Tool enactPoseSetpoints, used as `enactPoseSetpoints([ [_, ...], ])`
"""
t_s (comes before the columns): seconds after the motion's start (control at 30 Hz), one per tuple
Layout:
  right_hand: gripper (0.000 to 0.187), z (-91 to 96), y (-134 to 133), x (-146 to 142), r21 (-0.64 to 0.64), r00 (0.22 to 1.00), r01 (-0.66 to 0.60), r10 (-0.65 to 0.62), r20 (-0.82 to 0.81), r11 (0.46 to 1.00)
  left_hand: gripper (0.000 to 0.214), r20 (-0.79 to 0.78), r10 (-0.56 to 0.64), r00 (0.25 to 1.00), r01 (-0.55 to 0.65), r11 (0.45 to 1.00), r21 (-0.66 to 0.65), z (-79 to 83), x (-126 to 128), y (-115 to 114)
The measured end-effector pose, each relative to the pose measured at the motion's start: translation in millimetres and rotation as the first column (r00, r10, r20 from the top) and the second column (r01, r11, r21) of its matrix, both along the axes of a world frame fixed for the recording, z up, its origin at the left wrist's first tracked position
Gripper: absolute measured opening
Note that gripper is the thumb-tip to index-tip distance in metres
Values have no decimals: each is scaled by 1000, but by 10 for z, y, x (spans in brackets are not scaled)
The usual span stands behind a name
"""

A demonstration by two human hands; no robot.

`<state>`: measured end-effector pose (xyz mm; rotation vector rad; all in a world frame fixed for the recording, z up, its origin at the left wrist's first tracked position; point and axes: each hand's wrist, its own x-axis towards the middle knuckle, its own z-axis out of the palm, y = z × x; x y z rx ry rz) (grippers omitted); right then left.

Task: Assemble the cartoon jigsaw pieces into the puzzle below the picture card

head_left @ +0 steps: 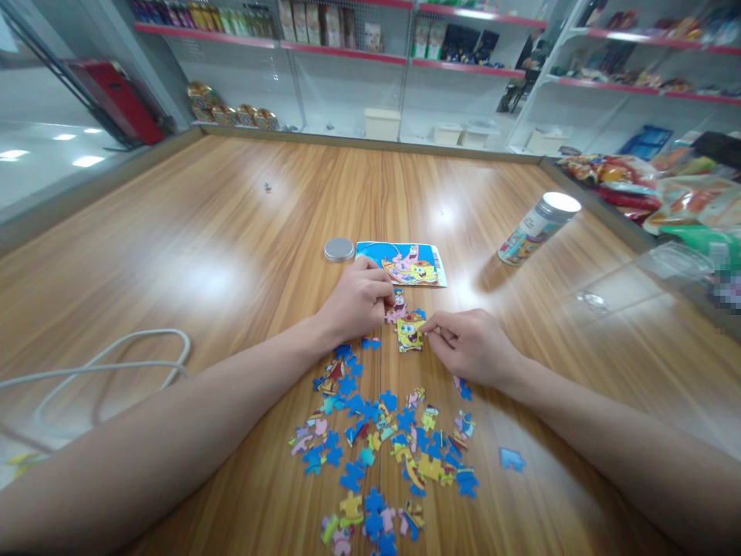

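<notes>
A small joined cluster of jigsaw pieces (pixel 409 330), yellow and pink, lies on the wooden table (pixel 231 255) between my hands. My left hand (pixel 357 300) is closed, its fingertips pinching the pink pieces at the cluster's upper left. My right hand (pixel 472 345) is closed too, pinching the cluster's right edge. Several loose blue, yellow and pink puzzle pieces (pixel 382 440) are scattered nearer to me. A printed reference picture (pixel 405 264) lies just beyond my left hand.
A round metal lid (pixel 339 249) sits left of the picture. A cylindrical puzzle tin (pixel 538 228) lies at the right. A white cable (pixel 116 363) loops at the left. Snack packets (pixel 654 185) pile up at the right edge; shop shelves stand behind.
</notes>
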<state>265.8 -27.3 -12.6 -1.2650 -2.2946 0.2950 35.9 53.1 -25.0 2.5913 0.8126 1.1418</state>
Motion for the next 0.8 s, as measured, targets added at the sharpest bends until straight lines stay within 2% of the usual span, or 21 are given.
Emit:
enactPoseSetpoints([
  [0.07, 17, 12, -9, 17, 20, 998, -53, 53, -34, 998, 30, -3, 2, 1000, -2, 1000, 11, 1, 1, -3],
  [0.13, 17, 36, -26, 38, 24, 975, -209, 211, -77, 978, 31, -5, 13, 1000, -13, 1000, 25, 7, 3, -9],
  [0.23, 15, 79, -58, 52, -61, 863, -504, 498, -85, 862, 32, 17, 30, 999, -31, 999, 43, 25, 9, -25],
  [0.3, 15, 97, -75, 42, -136, 813, -582, 579, -65, 802, 30, 7, 10, 1000, -11, 999, 46, 40, 14, -37],
  [0.47, 17, 101, -84, 6, -176, 828, -558, 558, -56, 811, 21, -98, -65, 993, 68, 997, 30, 69, 28, -58],
  [0.67, 17, 97, -65, 1, -175, 851, -524, 523, -54, 834, 19, -100, -72, 992, 74, 997, 13, 64, 30, -56],
  [0.8, 28, 95, -60, 10, -131, 856, -516, 515, -44, 846, 19, -94, -70, 993, 71, 997, 7, 60, 27, -52],
])
